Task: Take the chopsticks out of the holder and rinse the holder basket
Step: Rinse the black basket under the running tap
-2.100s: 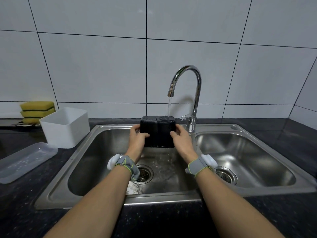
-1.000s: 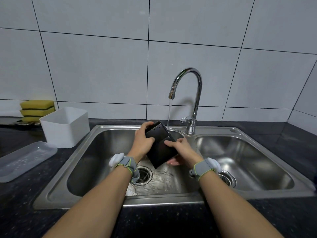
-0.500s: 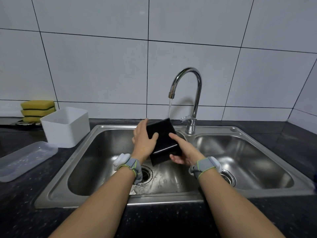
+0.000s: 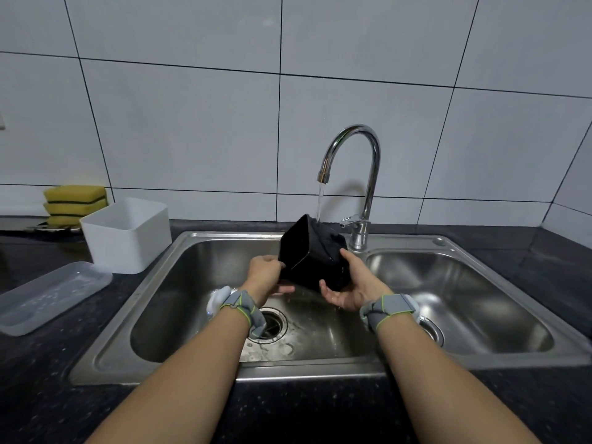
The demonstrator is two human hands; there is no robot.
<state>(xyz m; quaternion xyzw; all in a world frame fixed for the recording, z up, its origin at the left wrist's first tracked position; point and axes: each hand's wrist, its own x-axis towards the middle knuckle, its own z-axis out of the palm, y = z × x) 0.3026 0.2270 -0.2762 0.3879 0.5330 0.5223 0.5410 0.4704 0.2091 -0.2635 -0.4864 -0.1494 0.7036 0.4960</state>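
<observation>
Gleaming steel sink (image 4: 205,251) (double), dark counter (image 4: 48,395), white-tiled wall (image 4: 192,123).

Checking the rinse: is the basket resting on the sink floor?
No, both hands, left and right, hold the basket up under the tap stream.

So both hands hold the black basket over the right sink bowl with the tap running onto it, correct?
Not quite. The head view shows both hands, left and right, holding the black basket over the left sink bowl. The tap is running onto it.
</observation>
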